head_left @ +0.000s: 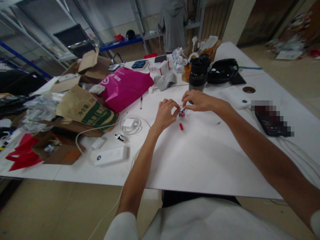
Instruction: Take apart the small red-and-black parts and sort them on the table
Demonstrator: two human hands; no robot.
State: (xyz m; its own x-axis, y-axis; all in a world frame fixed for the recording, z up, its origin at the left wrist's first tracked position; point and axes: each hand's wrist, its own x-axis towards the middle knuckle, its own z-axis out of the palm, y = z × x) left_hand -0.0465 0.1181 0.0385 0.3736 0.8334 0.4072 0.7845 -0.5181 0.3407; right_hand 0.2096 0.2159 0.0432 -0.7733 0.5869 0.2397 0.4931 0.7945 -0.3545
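Observation:
My left hand (166, 112) and my right hand (196, 100) meet over the middle of the white table, thumb and fingers of each pinched together. Between and just below the fingertips is a small object with red, dark and pale parts (182, 113); its kind is too small to tell. What exactly each pinch holds I cannot make out. A small red cylindrical piece (181, 126) lies on the tabletop, slightly nearer to me. Behind my right hand stands a dark bottle (198, 75). A tiny grey sliver (218, 123) rests below my right forearm.
On the left are a magenta bag (127, 85), a brown paper bag (85, 108), a coiled cable with a charger (129, 123) and a white power bank (111, 156). A black glossy case (222, 71) and a phone (271, 120) lie on the right. A grey cloth (165, 81) lies behind.

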